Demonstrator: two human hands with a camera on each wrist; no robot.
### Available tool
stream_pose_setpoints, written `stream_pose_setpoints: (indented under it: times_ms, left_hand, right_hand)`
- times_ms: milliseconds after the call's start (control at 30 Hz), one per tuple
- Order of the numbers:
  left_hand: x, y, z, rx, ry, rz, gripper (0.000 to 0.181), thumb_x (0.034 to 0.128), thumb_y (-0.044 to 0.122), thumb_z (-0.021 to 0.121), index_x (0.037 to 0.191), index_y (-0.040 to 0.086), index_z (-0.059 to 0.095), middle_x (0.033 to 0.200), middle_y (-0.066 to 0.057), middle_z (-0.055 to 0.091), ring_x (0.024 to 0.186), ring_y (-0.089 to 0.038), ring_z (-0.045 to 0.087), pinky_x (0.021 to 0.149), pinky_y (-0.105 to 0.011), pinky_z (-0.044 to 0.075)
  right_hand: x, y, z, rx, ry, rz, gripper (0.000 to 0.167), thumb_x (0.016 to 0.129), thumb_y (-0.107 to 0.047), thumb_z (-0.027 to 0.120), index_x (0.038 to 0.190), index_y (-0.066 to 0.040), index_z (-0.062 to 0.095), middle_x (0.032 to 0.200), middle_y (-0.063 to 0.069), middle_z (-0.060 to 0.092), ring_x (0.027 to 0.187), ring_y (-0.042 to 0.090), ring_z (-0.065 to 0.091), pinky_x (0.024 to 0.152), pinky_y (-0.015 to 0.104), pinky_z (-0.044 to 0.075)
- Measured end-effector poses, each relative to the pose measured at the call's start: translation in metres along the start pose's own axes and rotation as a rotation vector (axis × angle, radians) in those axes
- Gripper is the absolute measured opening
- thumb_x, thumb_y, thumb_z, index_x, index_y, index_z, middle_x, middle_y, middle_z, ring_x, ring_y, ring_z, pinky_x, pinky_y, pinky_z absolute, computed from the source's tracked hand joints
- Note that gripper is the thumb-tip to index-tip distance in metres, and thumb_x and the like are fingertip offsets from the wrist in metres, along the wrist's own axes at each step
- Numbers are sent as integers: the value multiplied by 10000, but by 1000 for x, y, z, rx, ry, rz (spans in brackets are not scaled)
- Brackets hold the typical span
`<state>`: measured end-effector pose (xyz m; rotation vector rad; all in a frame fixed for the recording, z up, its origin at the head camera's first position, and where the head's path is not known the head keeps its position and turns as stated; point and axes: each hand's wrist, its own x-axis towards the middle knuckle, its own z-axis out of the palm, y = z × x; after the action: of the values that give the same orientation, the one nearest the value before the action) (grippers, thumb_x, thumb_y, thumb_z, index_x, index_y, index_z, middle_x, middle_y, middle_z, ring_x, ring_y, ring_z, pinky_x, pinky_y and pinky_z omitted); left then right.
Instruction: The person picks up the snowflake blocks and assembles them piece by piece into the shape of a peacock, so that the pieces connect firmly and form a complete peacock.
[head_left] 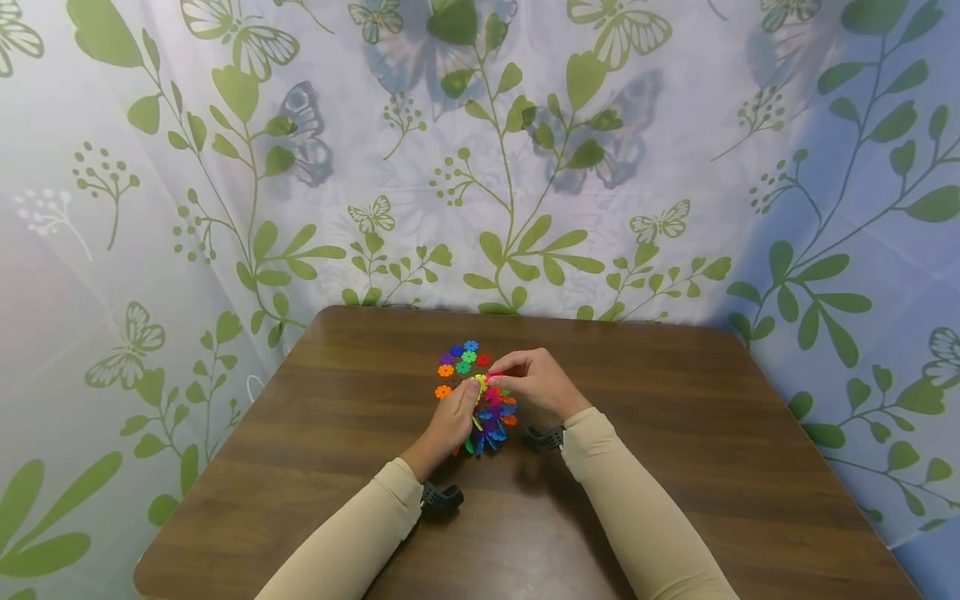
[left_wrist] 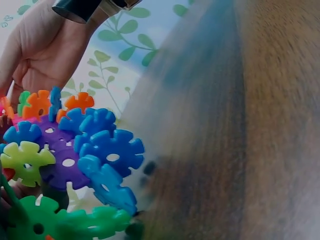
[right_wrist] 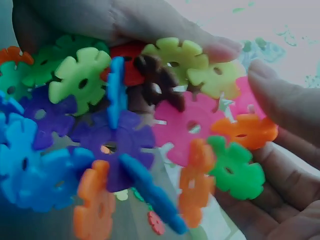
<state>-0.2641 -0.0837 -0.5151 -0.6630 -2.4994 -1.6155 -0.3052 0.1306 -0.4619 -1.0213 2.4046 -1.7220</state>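
My left hand (head_left: 453, 417) grips a cluster of interlocked flower-shaped plastic discs (head_left: 493, 421) above the table. Its thumb lies along a yellow disc (right_wrist: 216, 79) at the cluster's upper edge. Purple discs (right_wrist: 112, 140) sit at the middle, with blue discs (left_wrist: 112, 152), green discs (left_wrist: 37, 217) and orange discs around them. From the right, my right hand (head_left: 542, 383) pinches a pink flower disc (right_wrist: 248, 100) between thumb and fingers, against the yellow one. Whether its slots are joined to the yellow disc, I cannot tell. The left palm is partly hidden by the cluster.
Loose flower discs lie on the brown table (head_left: 360, 367) just beyond the hands: orange discs (head_left: 443, 391), a blue disc (head_left: 471, 345), a red disc (head_left: 483, 360), plus green and purple ones. Black wrist cameras (head_left: 442, 497) hang beneath both forearms. A leaf-patterned curtain (head_left: 480, 167) borders the table's far edge.
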Motion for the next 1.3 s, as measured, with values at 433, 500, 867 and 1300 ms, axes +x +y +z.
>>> stream_pose_setpoints:
  times_ms: [433, 500, 867, 1300]
  left_hand:
    - [3, 0, -11, 14, -100, -15, 602, 1170, 439, 266, 1534, 32, 520, 1514, -106, 560, 1410, -310, 494, 1154, -543, 377]
    - [3, -1, -11, 9, -90, -29, 622, 1166, 462, 261, 1541, 35, 512, 1519, -106, 554, 1412, -312, 490, 1156, -547, 372]
    - [7, -8, -14, -213, 52, -221, 776, 1140, 559, 244, 1590, -61, 368, 1579, -232, 442, 1453, -402, 407, 1199, -564, 278]
    - [14, -16, -19, -673, 202, -363, 899, 1103, 609, 353, 1667, -11, 29, 1736, -178, 13, 1578, -337, -22, 1251, -514, 30]
  right_hand:
    - [3, -4, 5, -43, 12, 0, 120, 941, -140, 827, 1032, -61, 830, 1027, 41, 775, 840, 229, 741, 755, 359, 624]
    - [3, -5, 7, -63, 22, 21, 126, 942, -161, 831, 1035, -75, 830, 1008, 21, 774, 833, 217, 732, 754, 347, 620]
    - [10, 6, 8, -6, 189, 66, 339, 1076, -340, 648, 1285, -88, 738, 1220, 61, 741, 1128, 277, 696, 975, 445, 556]
    - [35, 63, 11, -309, 38, 258, 394, 1078, -256, 656, 1418, -57, 654, 1422, 121, 608, 1308, 326, 554, 1085, 528, 454]
